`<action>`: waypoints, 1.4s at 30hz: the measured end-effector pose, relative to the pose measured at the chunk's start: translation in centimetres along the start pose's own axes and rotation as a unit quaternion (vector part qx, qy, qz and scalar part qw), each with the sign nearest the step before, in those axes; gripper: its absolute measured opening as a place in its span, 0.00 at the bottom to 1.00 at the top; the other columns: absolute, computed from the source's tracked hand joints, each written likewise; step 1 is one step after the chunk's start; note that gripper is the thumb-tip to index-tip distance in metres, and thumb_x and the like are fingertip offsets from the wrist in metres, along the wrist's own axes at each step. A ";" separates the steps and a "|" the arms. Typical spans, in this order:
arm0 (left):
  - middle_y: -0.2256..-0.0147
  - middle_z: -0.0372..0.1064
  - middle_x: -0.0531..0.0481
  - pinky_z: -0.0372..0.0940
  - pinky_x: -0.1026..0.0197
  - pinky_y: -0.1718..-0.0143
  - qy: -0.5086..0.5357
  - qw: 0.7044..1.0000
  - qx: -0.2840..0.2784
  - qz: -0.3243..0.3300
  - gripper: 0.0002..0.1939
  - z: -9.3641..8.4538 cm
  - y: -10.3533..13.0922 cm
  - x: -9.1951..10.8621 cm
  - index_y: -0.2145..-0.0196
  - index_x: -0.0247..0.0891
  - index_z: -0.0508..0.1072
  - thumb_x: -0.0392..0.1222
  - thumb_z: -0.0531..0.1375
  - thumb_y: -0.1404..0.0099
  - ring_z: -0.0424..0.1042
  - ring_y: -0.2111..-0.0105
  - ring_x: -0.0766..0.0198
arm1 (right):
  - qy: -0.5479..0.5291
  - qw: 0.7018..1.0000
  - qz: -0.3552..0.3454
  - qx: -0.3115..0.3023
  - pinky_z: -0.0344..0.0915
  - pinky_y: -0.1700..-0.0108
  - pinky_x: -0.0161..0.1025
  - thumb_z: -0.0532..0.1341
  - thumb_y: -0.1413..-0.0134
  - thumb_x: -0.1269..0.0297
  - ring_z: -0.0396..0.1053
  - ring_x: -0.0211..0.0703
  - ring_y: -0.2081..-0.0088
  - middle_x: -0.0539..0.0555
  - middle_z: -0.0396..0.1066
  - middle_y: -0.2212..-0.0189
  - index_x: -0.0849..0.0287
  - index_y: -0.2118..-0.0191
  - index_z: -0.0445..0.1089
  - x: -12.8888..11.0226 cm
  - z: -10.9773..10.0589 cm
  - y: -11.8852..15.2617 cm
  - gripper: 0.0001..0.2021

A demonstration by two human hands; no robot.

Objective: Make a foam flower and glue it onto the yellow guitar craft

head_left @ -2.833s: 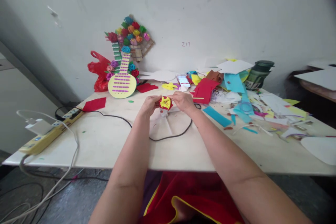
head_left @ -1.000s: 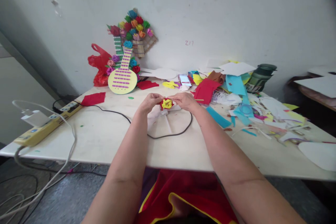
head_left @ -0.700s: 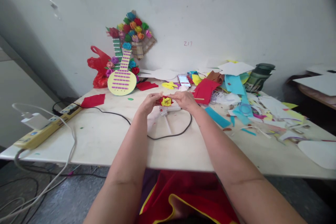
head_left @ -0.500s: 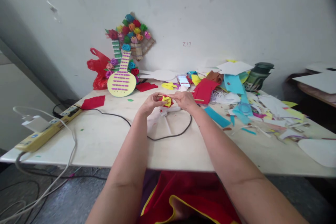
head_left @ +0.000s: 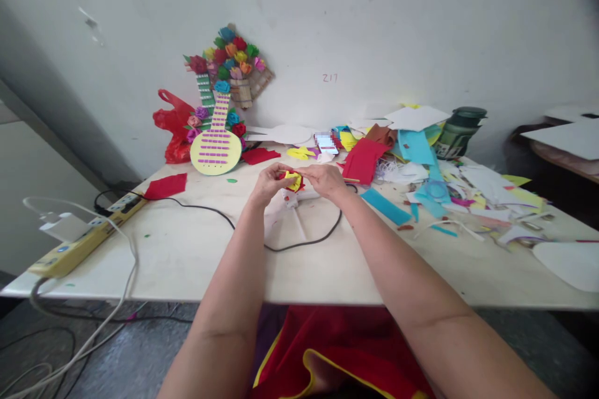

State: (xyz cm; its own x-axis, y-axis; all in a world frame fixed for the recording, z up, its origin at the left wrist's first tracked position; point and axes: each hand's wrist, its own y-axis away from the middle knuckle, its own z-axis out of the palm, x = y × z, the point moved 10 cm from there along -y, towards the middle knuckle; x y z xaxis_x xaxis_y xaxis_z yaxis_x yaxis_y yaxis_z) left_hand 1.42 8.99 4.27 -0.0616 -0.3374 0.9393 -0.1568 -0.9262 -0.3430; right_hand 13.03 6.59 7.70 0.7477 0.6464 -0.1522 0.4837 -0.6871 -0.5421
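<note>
A small yellow and red paper flower (head_left: 294, 181) is pinched in the fingers of my left hand (head_left: 270, 184). My right hand (head_left: 326, 179) is closed around a thin yellowish stick (head_left: 352, 181), whose end sticks out to the right past the hand; its fingertips meet the flower's upper side. Just beneath the hands, a white glue gun (head_left: 291, 199) rests on the table, partly covered by them. Its black cord loops to the right and round in front.
A yellow power strip (head_left: 75, 250) with a white charger lies at the left. Paper guitar (head_left: 215, 151) and flowers stand at the back left. Blue strip (head_left: 386, 207), red paper (head_left: 364, 161), scraps and a green bottle (head_left: 459, 132) cover the right side.
The yellow and red flower has turned a little between my fingers, and the stick end shows less beyond my right hand. The camera view has shifted slightly.
</note>
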 end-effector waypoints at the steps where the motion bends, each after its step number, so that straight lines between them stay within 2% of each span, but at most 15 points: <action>1: 0.76 0.69 0.53 0.65 0.62 0.70 -0.002 1.000 0.002 0.000 0.21 -0.1 0.0 0.0 0.68 0.33 0.69 0.42 0.68 0.59 0.69 0.76 0.68 | -0.006 1.000 0.000 0.003 0.60 0.58 0.35 0.49 0.42 0.65 0.68 0.40 0.57 0.49 0.72 0.57 0.47 0.50 0.67 0.0 -0.1 0.0 0.17; 3: 0.75 0.69 0.52 0.65 0.63 0.70 -0.001 1.000 0.004 0.001 0.20 -0.1 0.1 0.0 0.68 0.33 0.69 0.42 0.68 0.59 0.69 0.75 0.68 | -0.007 1.000 0.013 0.008 0.60 0.59 0.35 0.49 0.42 0.64 0.68 0.41 0.57 0.50 0.72 0.57 0.49 0.50 0.66 0.1 -0.2 0.1 0.17; 7: 0.74 0.69 0.53 0.65 0.62 0.69 0.001 1.000 -0.007 0.014 0.21 0.1 0.2 0.3 0.65 0.33 0.70 0.42 0.68 0.58 0.69 0.74 0.68 | 0.014 0.998 0.057 0.003 0.59 0.64 0.37 0.50 0.43 0.61 0.70 0.45 0.64 0.54 0.74 0.66 0.57 0.49 0.63 0.8 -0.2 0.1 0.17; 12: 0.72 0.70 0.51 0.66 0.61 0.68 -0.007 1.000 -0.011 0.011 0.20 0.0 0.2 0.0 0.66 0.33 0.71 0.42 0.68 0.58 0.70 0.73 0.66 | 0.008 0.998 0.056 -0.002 0.56 0.67 0.35 0.51 0.43 0.58 0.70 0.43 0.66 0.52 0.74 0.70 0.56 0.53 0.65 1.2 -0.1 0.1 0.15; 16: 0.69 0.71 0.49 0.66 0.60 0.67 -0.006 0.999 0.022 0.029 0.19 -1.0 0.3 0.5 0.67 0.33 0.72 0.43 0.68 0.58 0.70 0.71 0.65 | -0.008 0.998 0.063 0.005 0.56 0.67 0.34 0.53 0.45 0.57 0.69 0.42 0.67 0.51 0.74 0.71 0.55 0.56 0.67 2.6 -0.5 0.2 0.14; 20: 0.69 0.71 0.49 0.67 0.60 0.67 0.006 0.997 0.064 0.036 0.20 -2.4 0.4 0.6 0.65 0.34 0.72 0.45 0.68 0.57 0.70 0.71 0.65 | -0.006 0.994 0.106 0.014 0.56 0.69 0.34 0.53 0.45 0.56 0.68 0.41 0.69 0.50 0.73 0.73 0.54 0.60 0.70 5.1 -1.0 0.6 0.13; 25: 0.69 0.71 0.48 0.67 0.59 0.67 0.016 0.997 0.065 0.033 0.21 -2.8 0.3 0.3 0.65 0.34 0.73 0.45 0.68 0.57 0.70 0.71 0.64 | 0.034 0.983 0.180 0.006 0.59 0.67 0.36 0.52 0.45 0.57 0.68 0.44 0.65 0.52 0.73 0.69 0.53 0.61 0.72 8.1 -0.3 1.4 0.13; 29: 0.68 0.71 0.48 0.67 0.59 0.67 0.026 0.996 0.080 0.041 0.21 -3.1 0.3 0.4 0.65 0.34 0.73 0.44 0.68 0.58 0.70 0.71 0.64 | 0.091 0.967 0.233 -0.043 0.60 0.64 0.39 0.52 0.45 0.61 0.69 0.47 0.63 0.57 0.73 0.65 0.54 0.63 0.73 10.1 1.5 2.3 0.13; 33: 0.68 0.71 0.49 0.67 0.59 0.67 0.035 0.994 0.097 0.039 0.21 -3.5 0.3 0.4 0.66 0.35 0.73 0.44 0.68 0.59 0.70 0.71 0.65 | 0.117 0.950 0.276 -0.084 0.61 0.66 0.40 0.53 0.46 0.61 0.69 0.47 0.64 0.58 0.74 0.65 0.53 0.63 0.74 11.9 3.1 3.4 0.13; 37: 0.67 0.71 0.49 0.66 0.59 0.66 0.044 0.992 0.103 0.053 0.21 -3.9 0.3 0.5 0.66 0.36 0.73 0.44 0.68 0.59 0.70 0.70 0.65 | 0.123 0.944 0.297 -0.074 0.61 0.66 0.40 0.53 0.46 0.60 0.69 0.46 0.64 0.56 0.73 0.65 0.51 0.63 0.74 12.7 3.1 3.8 0.13; 42: 0.69 0.72 0.49 0.66 0.59 0.66 0.048 0.991 0.120 0.046 0.21 -4.2 0.3 0.1 0.66 0.35 0.73 0.44 0.68 0.60 0.70 0.71 0.65 | 0.124 0.944 0.304 -0.038 0.61 0.65 0.40 0.52 0.46 0.63 0.66 0.49 0.59 0.56 0.70 0.59 0.51 0.60 0.73 13.2 2.5 4.1 0.13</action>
State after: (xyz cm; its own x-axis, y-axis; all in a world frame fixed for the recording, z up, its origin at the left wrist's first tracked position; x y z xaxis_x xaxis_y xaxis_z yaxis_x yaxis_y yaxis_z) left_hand -2.76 9.42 4.27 -0.1607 -0.4149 0.8955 0.0919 -0.9097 -0.4050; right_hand 23.76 13.12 1.39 0.9763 0.0343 -0.2136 -0.0447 -0.9341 -0.3541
